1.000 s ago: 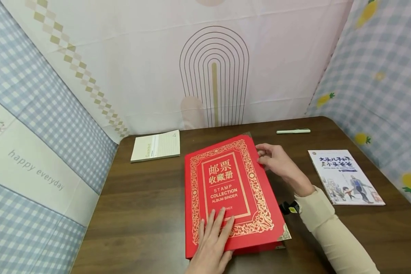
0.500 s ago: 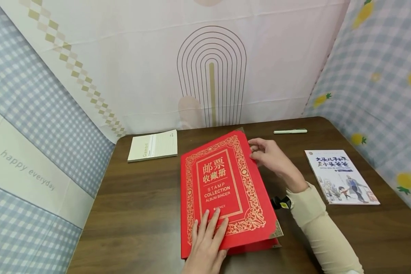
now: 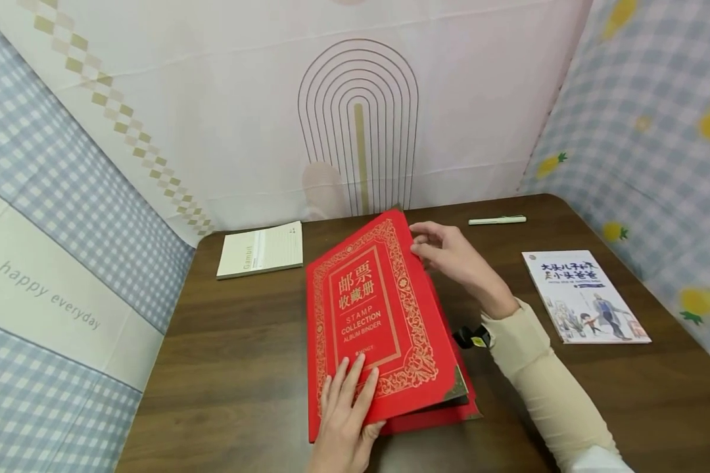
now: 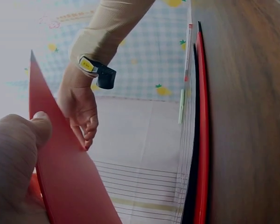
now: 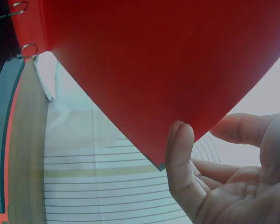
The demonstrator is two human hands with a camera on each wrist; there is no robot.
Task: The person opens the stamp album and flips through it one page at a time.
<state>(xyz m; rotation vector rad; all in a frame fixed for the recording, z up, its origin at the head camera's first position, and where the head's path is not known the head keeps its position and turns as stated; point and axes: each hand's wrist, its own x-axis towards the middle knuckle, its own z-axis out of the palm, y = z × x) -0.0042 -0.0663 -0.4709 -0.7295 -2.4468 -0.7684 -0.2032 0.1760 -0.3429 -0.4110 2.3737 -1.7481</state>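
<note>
one album cover (image 3: pixel 373 309) lifted higher, two hands

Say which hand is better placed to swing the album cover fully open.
Probably the right hand: its fingers already grip the free edge of the raised cover. The left hand rests on the cover's near corner, by the spine side, steadying the album.

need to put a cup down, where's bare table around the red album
Widest bare wood on the table is left of the red album, below the notepad. A smaller strip lies between the pen and the picture book. Right of the album is crowded by the right hand and its forearm.
</note>
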